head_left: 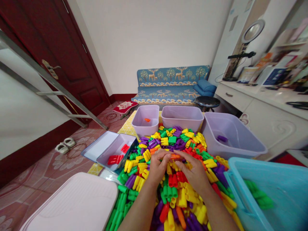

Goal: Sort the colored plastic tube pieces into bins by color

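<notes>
Head view, left to right: a pale pink lid [72,202] is laid flat at the near left, off its bin. Behind it a lavender bin [113,152] is set tilted on a white lid, with only red tube pieces [115,158] in it, so a by-colour split is suggested. The middle is taken up by a heap of plastic tube blocks [168,141] in yellow, green, purple, red and orange, piled loose on a yellow-patterned table [126,128]. The left hand [157,166] and right hand [193,171] are brought together over the heap, fingertips meeting on one orange tube piece [175,156]; it is pinched at both ends, just above the pile and touching or nearly touching it. Neither hand is spread; fingers are curled in around the piece. At the far edge three more lavender bins are lined up within reach: a small bin [145,123] with one orange piece inside, a middle bin [182,117] whose contents cannot be made out, and a large bin [234,138] with one purple piece. At the near right a light blue bin [271,189] holds green pieces.
</notes>
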### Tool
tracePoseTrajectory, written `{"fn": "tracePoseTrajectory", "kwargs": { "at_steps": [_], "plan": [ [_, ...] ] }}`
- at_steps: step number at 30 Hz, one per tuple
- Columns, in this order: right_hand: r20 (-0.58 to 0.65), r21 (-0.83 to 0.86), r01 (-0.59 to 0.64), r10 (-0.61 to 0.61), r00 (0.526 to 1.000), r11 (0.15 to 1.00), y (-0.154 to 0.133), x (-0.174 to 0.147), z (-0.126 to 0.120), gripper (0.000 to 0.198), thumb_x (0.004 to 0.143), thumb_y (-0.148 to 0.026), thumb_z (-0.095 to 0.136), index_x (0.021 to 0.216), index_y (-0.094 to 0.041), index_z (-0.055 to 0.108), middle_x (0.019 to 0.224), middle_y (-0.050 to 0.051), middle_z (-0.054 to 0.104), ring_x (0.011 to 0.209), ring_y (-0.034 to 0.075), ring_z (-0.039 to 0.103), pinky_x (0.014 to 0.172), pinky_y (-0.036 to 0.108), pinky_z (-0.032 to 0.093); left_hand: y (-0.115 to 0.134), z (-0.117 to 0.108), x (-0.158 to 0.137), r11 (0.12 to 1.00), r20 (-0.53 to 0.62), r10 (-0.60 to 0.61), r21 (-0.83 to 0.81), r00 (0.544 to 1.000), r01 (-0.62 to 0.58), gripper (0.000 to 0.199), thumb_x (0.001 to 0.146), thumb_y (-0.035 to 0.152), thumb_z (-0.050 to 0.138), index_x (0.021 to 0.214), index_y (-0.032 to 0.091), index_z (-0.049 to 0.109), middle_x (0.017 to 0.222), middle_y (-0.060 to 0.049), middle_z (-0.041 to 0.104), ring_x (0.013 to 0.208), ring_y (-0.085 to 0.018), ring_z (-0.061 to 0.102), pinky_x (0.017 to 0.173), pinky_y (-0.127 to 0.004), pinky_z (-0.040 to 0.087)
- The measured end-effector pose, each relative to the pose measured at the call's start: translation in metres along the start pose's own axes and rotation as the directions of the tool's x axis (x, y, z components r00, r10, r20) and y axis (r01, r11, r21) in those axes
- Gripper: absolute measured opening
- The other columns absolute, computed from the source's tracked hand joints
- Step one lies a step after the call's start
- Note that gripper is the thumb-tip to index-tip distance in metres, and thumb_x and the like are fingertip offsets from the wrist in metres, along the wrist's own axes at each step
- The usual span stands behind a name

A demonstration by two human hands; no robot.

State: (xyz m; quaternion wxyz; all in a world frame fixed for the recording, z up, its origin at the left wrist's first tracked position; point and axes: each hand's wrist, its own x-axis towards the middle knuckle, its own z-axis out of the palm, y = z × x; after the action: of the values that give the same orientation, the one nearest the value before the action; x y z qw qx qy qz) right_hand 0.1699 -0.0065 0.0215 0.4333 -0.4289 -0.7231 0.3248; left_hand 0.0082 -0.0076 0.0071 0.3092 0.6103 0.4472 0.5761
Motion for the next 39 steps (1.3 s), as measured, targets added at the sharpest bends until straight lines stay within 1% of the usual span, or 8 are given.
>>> {"fn": "tracePoseTrajectory", "kwargs": {
  "at_steps": [8, 12, 16, 19, 21, 23, 31, 39],
  "plan": [
    [-0.147, 0.026, -0.087, 0.09, 0.985, 0.996, -0.012, 0.0, -0.01, 0.024, 0.086, -0.04, 0.058, 0.094, -0.021, 0.069, 0.087, 0.004, 0.07, 0.078, 0.018, 0.064, 0.071, 0.028, 0.05, -0.007, 0.001, 0.002, 0.996, -0.139, -0.049, 0.07, 0.989, 0.059, 0.027, 0.091, 0.034, 0.053, 0.083, 0.018, 0.073, 0.083, -0.004, 0.071, 0.084, -0.019, 0.064, 0.08, -0.03, 0.047],
    [0.075, -0.014, -0.158, 0.159, 0.984, 0.987, -0.029, 0.008, -0.021, 0.016, 0.084, -0.033, 0.057, 0.086, -0.02, 0.067, 0.069, 0.0, 0.065, 0.062, 0.014, 0.059, 0.056, 0.023, 0.044, -0.013, 0.001, 0.003, 0.989, -0.166, -0.089, 0.103, 0.982, 0.107, 0.024, 0.089, 0.033, 0.056, 0.086, 0.017, 0.073, 0.087, -0.005, 0.073, 0.085, -0.02, 0.065, 0.08, -0.03, 0.048],
    [0.329, -0.214, -0.04, 0.111, 0.938, 0.976, -0.057, 0.034, -0.02, 0.011, 0.075, -0.019, 0.059, 0.069, -0.021, 0.068, 0.057, -0.003, 0.062, 0.053, 0.013, 0.055, 0.048, 0.022, 0.037, -0.014, 0.001, 0.003, 0.988, -0.149, -0.092, 0.113, 0.985, 0.109, 0.021, 0.086, 0.031, 0.058, 0.086, 0.017, 0.074, 0.087, -0.005, 0.073, 0.085, -0.021, 0.066, 0.08, -0.031, 0.049],
    [0.053, -0.056, 0.007, -0.004, 0.999, 0.998, -0.083, 0.057, -0.007, 0.014, 0.079, -0.023, 0.057, 0.081, -0.02, 0.071, 0.074, 0.001, 0.07, 0.067, 0.015, 0.062, 0.06, 0.024, 0.047, -0.014, 0.001, 0.003, 0.989, -0.131, -0.094, 0.105, 0.987, 0.108, 0.021, 0.087, 0.029, 0.057, 0.088, 0.016, 0.073, 0.089, -0.006, 0.074, 0.086, -0.021, 0.066, 0.081, -0.032, 0.049],
    [-0.2, 0.082, 0.087, -0.069, 0.977, 0.993, -0.096, 0.065, 0.0, 0.025, 0.084, -0.027, 0.055, 0.103, -0.02, 0.068, 0.097, 0.005, 0.071, 0.084, 0.017, 0.065, 0.074, 0.028, 0.051, -0.013, 0.001, 0.003, 0.988, -0.132, -0.099, 0.107, 0.986, 0.113, 0.023, 0.088, 0.029, 0.055, 0.088, 0.015, 0.073, 0.09, -0.007, 0.074, 0.087, -0.022, 0.066, 0.081, -0.032, 0.049],
    [-0.28, 0.14, 0.146, -0.102, 0.955, 0.979, -0.099, 0.064, 0.003, 0.034, 0.085, -0.028, 0.056, 0.117, -0.02, 0.062, 0.109, 0.007, 0.068, 0.091, 0.017, 0.065, 0.08, 0.03, 0.053, -0.013, 0.001, 0.003, 0.986, -0.143, -0.1, 0.117, 0.985, 0.117, 0.023, 0.088, 0.03, 0.055, 0.088, 0.015, 0.073, 0.09, -0.007, 0.073, 0.087, -0.022, 0.066, 0.082, -0.033, 0.049],
    [-0.21, -0.049, -0.086, 0.073, 0.975, 0.995, -0.017, 0.023, -0.015, 0.025, 0.085, -0.036, 0.056, 0.098, -0.019, 0.069, 0.097, 0.008, 0.072, 0.087, 0.022, 0.067, 0.082, 0.038, 0.054, -0.011, 0.001, 0.004, 0.965, -0.166, 0.008, 0.259, 0.986, 0.036, 0.014, 0.083, 0.021, 0.059, 0.091, 0.019, 0.07, 0.094, -0.006, 0.07, 0.093, -0.021, 0.064, 0.087, -0.034, 0.048],
    [0.039, -0.217, -0.114, 0.126, 0.991, 0.969, 0.018, 0.006, -0.019, 0.032, 0.079, -0.035, 0.064, 0.106, -0.02, 0.068, 0.108, 0.008, 0.069, 0.099, 0.024, 0.064, 0.092, 0.043, 0.049, -0.001, 0.002, 0.002, 0.898, 0.057, -0.026, 0.44, 0.998, -0.001, 0.028, 0.079, 0.031, 0.065, 0.105, 0.022, 0.069, 0.106, -0.008, 0.071, 0.101, -0.026, 0.063, 0.091, -0.041, 0.047]
  ]
}}
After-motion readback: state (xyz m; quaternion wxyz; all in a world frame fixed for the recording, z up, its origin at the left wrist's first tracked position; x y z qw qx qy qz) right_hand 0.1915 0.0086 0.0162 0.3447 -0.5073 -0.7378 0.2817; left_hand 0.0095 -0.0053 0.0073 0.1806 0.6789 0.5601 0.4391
